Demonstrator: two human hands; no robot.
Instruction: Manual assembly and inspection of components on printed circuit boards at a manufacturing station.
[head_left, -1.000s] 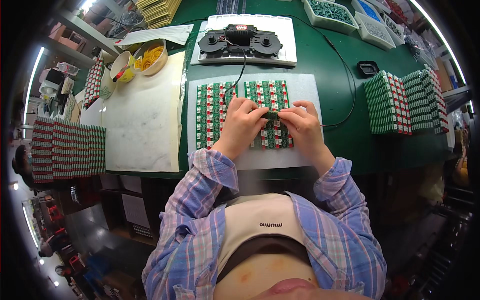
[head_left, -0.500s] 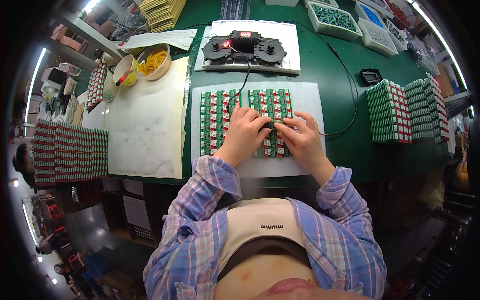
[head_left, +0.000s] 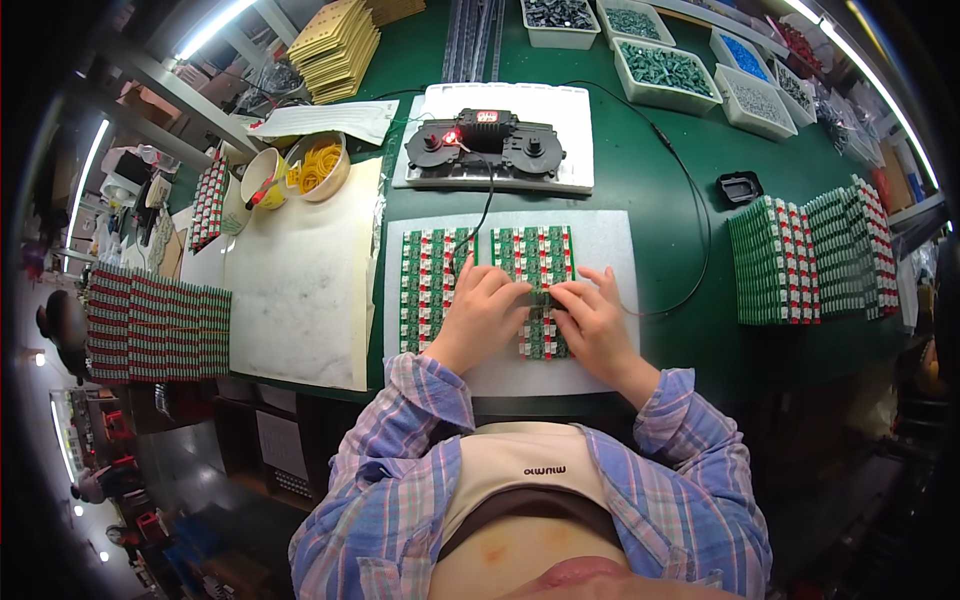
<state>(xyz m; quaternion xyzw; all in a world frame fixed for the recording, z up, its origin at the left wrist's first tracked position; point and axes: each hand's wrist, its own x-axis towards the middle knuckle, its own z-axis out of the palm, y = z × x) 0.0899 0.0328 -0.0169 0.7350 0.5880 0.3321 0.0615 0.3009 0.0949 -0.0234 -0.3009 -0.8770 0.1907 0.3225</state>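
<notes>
Two green circuit board panels with rows of white and red parts lie side by side on a white foam sheet (head_left: 610, 260). Over the right panel (head_left: 545, 245), my left hand (head_left: 485, 305) and my right hand (head_left: 598, 325) nearly meet, thumbs and forefingers pinched. Something small and dark sits between the fingertips, too small to name. My left hand covers the inner edge of the left panel (head_left: 420, 290). A black cable (head_left: 488, 205) runs down behind my left fingers from a black device (head_left: 485, 140) with two round knobs and a lit red lamp.
Behind the panels, a white foam block (head_left: 570, 110) carries the device. Stacks of circuit boards stand at right (head_left: 775, 260) and left (head_left: 150, 325). A bowl of yellow rubber bands (head_left: 318, 168) is at back left; bins of green parts (head_left: 665, 75) are at back right.
The view has shifted, so the table things appear lower. My hands stay pinched together over the right panel, with the fingertips drawn a little nearer to me along it.
</notes>
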